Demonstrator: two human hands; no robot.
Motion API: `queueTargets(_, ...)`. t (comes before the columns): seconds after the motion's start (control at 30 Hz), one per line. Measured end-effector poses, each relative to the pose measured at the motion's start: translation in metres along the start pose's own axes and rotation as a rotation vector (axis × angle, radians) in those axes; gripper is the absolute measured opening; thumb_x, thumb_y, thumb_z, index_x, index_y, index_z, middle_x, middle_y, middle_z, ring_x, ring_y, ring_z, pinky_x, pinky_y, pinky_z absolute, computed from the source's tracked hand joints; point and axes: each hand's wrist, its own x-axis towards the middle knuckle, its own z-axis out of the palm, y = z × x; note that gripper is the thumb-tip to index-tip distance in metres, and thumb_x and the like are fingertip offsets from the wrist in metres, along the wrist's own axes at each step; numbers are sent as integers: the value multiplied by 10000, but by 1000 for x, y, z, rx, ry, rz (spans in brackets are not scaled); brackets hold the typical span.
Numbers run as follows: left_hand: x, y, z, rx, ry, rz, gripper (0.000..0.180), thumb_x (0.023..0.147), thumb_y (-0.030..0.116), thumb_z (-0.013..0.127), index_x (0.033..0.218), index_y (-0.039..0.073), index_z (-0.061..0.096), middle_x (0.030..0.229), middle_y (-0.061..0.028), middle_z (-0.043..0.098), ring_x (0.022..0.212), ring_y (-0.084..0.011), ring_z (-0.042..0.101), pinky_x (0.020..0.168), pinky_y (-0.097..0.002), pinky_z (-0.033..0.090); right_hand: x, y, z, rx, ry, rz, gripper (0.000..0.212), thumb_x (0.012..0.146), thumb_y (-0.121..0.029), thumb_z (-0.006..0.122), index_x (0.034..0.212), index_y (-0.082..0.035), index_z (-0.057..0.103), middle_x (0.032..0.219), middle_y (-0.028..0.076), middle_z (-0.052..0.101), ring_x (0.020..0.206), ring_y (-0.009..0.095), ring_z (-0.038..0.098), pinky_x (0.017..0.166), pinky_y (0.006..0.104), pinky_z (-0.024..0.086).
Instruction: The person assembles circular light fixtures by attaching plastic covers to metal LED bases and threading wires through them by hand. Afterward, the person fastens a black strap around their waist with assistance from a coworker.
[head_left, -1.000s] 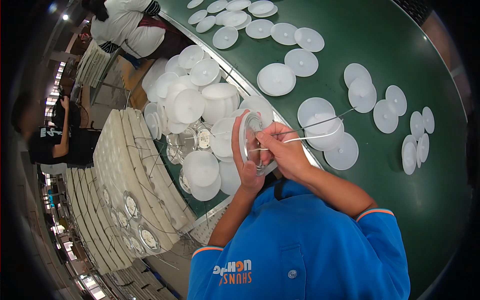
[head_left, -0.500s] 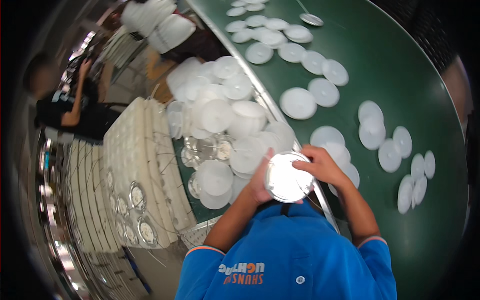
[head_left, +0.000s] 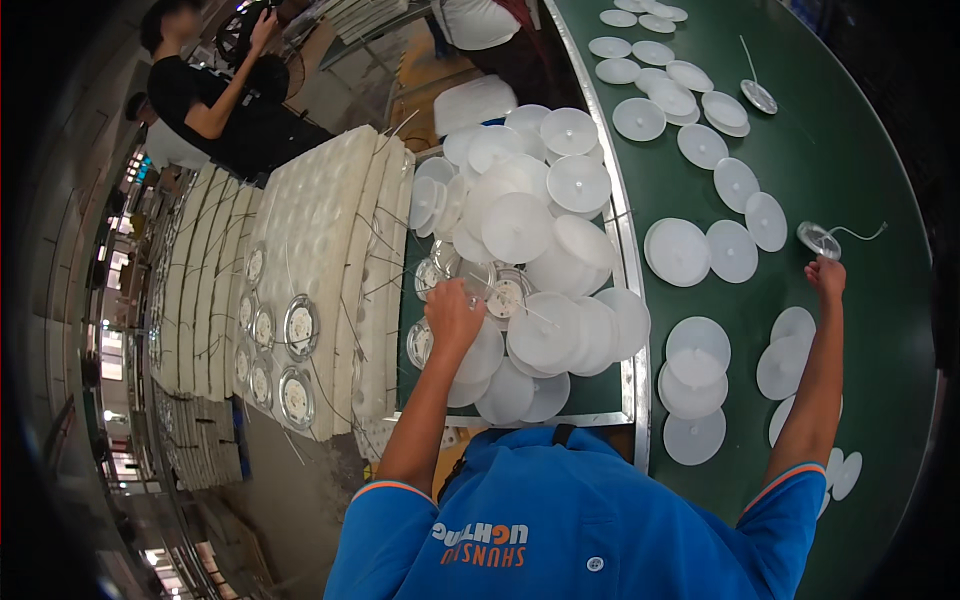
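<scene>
My right hand (head_left: 826, 276) is stretched out over the green table, its fingers closed on the near rim of a round silver lamp (head_left: 813, 240) with a thin white wire. At the left, my left hand (head_left: 455, 312) is among silver lamp bodies beside a pile of frosted white disc covers (head_left: 516, 228). Its fingers are bent and closed. What they hold, if anything, is hidden. An open lamp body (head_left: 507, 293) with a pale round board lies just right of that hand.
More disc covers (head_left: 696, 440) lie in groups over the green table (head_left: 720, 520). Another wired lamp (head_left: 759, 97) lies farther off. A metal edge (head_left: 628, 385) borders the pile. To the left stand stacked white foam trays (head_left: 310, 225) with lamp bodies; a person (head_left: 215, 105) sits beyond.
Both hands were together holding a shiny round lamp before me. Now they are apart: the right has moved to the right with a lamp, the left into the lamp bodies.
</scene>
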Motion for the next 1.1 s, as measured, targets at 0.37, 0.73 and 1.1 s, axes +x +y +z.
queueTargets(0.37,31,-22,3,200,-96,63,266,756,152,542,979,7,555,703,-196,605,682,-373,601,639,-448,484,-316,-70,101,16,-449,-330,166,848,-122,548,947,-13,624,734,18,602,620,63,525,519,206,411)
queueTargets(0.73,-27,77,-107,-1012,205,7,631,818,39,574,1331,-46,217,678,-69,596,582,-113,536,563,-224,425,-445,-95,112,97,-1290,-228,227,895,-190,503,955,-7,623,764,21,611,681,72,549,597,201,445)
queueTargets(1.1,-131,180,-19,-1670,-586,-116,645,836,18,543,1357,-7,164,763,-87,604,604,-77,544,494,-197,433,-495,-9,78,1442,-927,384,374,866,-102,509,1219,-6,432,1156,129,529,1029,213,543,907,346,443)
